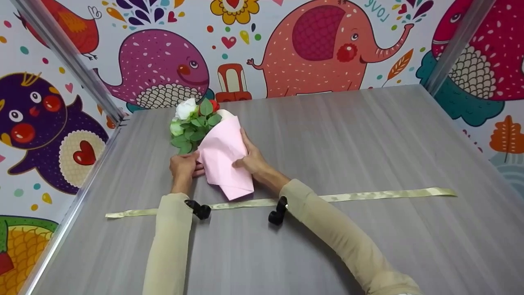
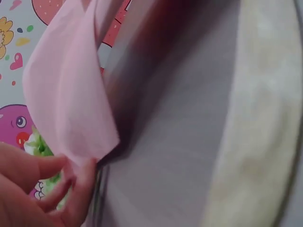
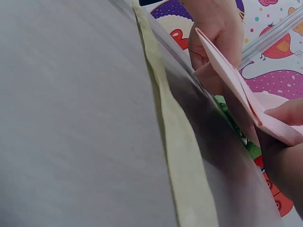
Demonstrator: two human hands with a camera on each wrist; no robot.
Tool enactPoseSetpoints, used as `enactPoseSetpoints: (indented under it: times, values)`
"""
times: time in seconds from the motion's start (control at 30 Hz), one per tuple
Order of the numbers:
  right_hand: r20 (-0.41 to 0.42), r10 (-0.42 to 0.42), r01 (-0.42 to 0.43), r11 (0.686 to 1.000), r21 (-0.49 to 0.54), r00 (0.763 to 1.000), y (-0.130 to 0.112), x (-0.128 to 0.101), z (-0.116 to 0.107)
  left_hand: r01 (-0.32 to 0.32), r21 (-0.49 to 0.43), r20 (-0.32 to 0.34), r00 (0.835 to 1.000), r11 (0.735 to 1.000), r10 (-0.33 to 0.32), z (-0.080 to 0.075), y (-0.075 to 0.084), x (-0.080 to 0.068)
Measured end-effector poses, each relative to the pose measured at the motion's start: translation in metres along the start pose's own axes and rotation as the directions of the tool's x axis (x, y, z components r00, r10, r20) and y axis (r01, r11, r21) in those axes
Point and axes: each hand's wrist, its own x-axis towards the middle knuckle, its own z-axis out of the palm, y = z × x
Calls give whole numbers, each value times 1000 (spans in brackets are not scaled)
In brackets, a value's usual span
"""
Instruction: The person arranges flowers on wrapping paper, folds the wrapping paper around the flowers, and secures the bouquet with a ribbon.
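Note:
A bouquet of artificial-looking flowers, with a white flower, a red flower and green leaves, is wrapped in pink paper. Its blooms point to the far left. My left hand pinches the paper's left edge between thumb and fingers, as the left wrist view shows close up. From the right side my right hand holds the wrapped bundle, thumb across the front of the paper. The stems are hidden inside the wrap. Behind the wrists a pale yellow ribbon lies stretched across the table.
The grey wood-grain table meets a wall panel printed with cartoon animals at the back. Metal posts stand at both far corners. A metal edge strip runs along the left side.

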Motion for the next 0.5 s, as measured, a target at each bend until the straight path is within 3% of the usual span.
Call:
enactPoseSetpoints:
  times: [0.1, 0.23, 0.3, 0.4, 0.5]
  values:
    - [8, -1, 1, 1000, 7, 1000, -4, -1, -2, 33, -38, 113, 993, 999, -28, -6, 4, 4]
    - [11, -5, 5, 1000, 27, 1000, -6, -1, -6, 38, -18, 245, 969, 999, -32, -15, 6, 10]
    - [18, -1, 1, 1000, 27, 1000, -5, -1, -6, 68, -63, 294, 955, 996, -46, -17, 5, 12]
    - [27, 11, -12, 1000, 19, 1000, -4, -2, -6, 144, -196, 320, 944, 970, -76, -16, 2, 12]
    - [22, 11, -11, 1000, 14, 1000, -4, -3, -4, 197, -323, 292, 951, 925, -101, -11, 0, 11]
